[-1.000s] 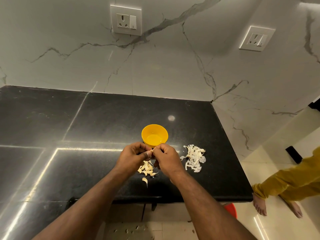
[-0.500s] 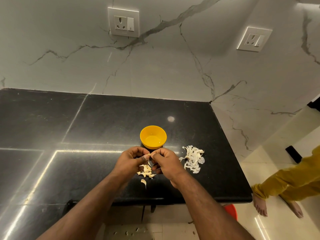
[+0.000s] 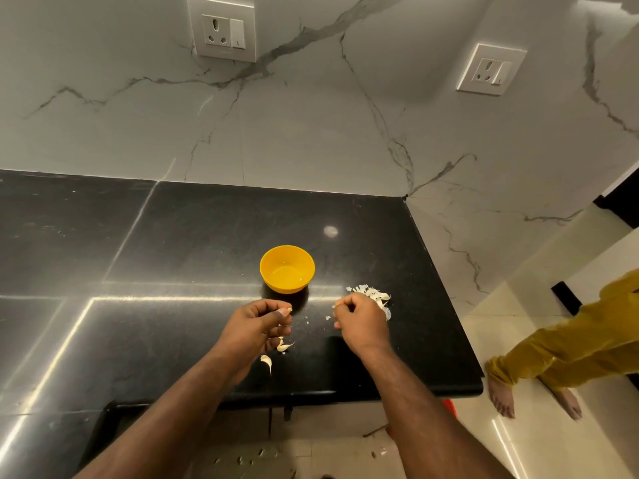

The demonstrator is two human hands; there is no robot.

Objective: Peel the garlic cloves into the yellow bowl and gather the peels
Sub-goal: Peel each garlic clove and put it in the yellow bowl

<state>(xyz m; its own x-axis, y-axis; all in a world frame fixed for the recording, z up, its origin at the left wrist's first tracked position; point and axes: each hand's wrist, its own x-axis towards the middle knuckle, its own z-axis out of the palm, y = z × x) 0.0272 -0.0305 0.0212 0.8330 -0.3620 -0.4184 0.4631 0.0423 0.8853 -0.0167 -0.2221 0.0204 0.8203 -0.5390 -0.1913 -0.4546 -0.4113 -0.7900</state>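
Her left hand (image 3: 257, 324) pinches a pale garlic clove (image 3: 286, 310), right hand (image 3: 361, 321) curled over the papery white peel pile (image 3: 375, 295), while the round yellow plastic bowl (image 3: 287, 269) looks nearly empty.

The hands have parted: the right hand (image 3: 361, 324) moved to the peel pile (image 3: 375, 294), the left hand (image 3: 257, 328) perhaps pinching a clove

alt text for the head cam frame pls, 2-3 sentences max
Two bare hands work over a black counter: the left hand pinches a garlic clove near a yellow bowl, the right hand is curled beside a pile of peels. More cloves lie by the left hand.
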